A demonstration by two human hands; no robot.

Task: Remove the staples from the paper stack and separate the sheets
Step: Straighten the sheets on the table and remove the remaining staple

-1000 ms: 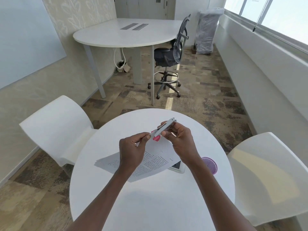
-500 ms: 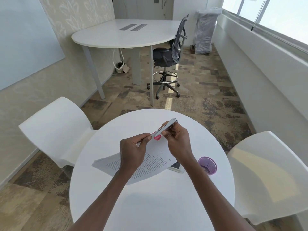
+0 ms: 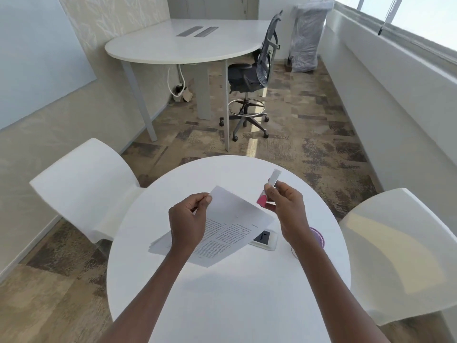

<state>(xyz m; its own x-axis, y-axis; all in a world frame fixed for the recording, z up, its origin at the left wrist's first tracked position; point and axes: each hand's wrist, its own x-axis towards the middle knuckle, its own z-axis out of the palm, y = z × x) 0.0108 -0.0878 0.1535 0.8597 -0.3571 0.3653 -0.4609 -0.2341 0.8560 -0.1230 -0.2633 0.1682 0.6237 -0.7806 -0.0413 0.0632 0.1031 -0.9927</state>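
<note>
My left hand (image 3: 189, 222) pinches the top corner of a printed paper stack (image 3: 232, 229) and holds it lifted above the round white table (image 3: 222, 300). The stack's lower sheets fan out behind my left wrist. My right hand (image 3: 286, 209) grips a silver stapler with a pink end (image 3: 268, 189), held just right of the paper's upper edge and apart from it. No staple can be made out in the paper at this size.
A phone in a clear case (image 3: 264, 238) lies on the table under the paper's right corner. A purple round thing (image 3: 317, 236) sits behind my right wrist. White chairs (image 3: 81, 184) (image 3: 405, 253) flank the table. A desk and office chair stand farther back.
The stapler has come away from the paper's corner, moving right and up with my right hand. My left hand now holds the paper's corner alone, and the top sheet shows fully.
</note>
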